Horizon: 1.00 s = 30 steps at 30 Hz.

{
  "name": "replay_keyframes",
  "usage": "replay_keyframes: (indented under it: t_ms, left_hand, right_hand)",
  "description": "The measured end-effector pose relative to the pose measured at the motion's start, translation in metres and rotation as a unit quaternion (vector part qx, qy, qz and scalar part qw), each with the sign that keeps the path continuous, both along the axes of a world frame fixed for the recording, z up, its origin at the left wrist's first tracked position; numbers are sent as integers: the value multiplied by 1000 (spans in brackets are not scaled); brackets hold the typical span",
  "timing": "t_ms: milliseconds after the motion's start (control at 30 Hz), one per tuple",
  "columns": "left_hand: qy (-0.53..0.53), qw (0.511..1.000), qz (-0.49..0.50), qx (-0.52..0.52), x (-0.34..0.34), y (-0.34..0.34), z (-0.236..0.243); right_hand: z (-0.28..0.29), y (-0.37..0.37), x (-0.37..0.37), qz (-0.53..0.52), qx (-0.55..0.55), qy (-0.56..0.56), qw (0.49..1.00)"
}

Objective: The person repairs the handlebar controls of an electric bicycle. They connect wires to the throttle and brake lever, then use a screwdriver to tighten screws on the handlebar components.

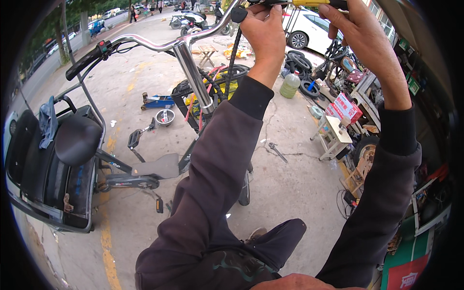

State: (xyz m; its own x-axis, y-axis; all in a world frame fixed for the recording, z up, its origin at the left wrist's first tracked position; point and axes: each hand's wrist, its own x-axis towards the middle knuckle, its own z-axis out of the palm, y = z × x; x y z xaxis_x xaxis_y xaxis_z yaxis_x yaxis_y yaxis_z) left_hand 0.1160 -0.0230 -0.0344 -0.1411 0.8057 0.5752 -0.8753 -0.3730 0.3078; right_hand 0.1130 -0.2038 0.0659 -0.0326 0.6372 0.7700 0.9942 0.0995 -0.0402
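At the top edge, my left hand (265, 36) is closed by the right end of the chrome handlebar (155, 46), thumb and fingers bent around a dark part cut off by the picture. A black round knob-like piece (239, 14) sits beside its knuckles. My right hand (360, 31) holds a screwdriver (310, 2) with a yellow and black handle, lying level and pointing toward the left hand. The handlebar belongs to a cargo tricycle, with a steel stem (193, 72), a black left grip (84, 64) and a black saddle (79, 140).
A black cargo box (50, 193) is at the left. On the ground lie a blue floor jack (158, 101), a metal bowl (165, 117) and a wrench (278, 152). To the right are a stool (333, 137), a liquid-filled bottle (290, 85) and tyres (298, 62). A white car (309, 29) stands behind.
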Motion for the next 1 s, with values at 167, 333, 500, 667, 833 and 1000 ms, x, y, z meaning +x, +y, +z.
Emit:
replay_keyframes:
  t_ms: [167, 333, 500, 667, 833, 1000]
  left_hand:
    - [-58, 994, 53, 78, 13, 6, -2]
    - [1, 998, -48, 33, 1, 10, -10]
    - [-16, 996, -85, 21, 3, 9, -10]
    - [-5, 995, -95, 22, 5, 13, -12]
    - [-6, 997, -66, 30, 3, 16, -15]
    - [12, 997, -79, 8, -2, -6, -9]
  right_hand:
    - [-16, -3, -13, -140, 143, -173, 964]
    - [-21, 6, -18, -60, 179, -166, 968]
    - [-15, 4, -32, -131, 165, -79, 974]
    - [-4, 7, -16, -189, 121, -90, 970]
    - [-30, 14, -18, -26, 198, -138, 970]
    - [-22, 6, 0, -105, 182, -229, 950]
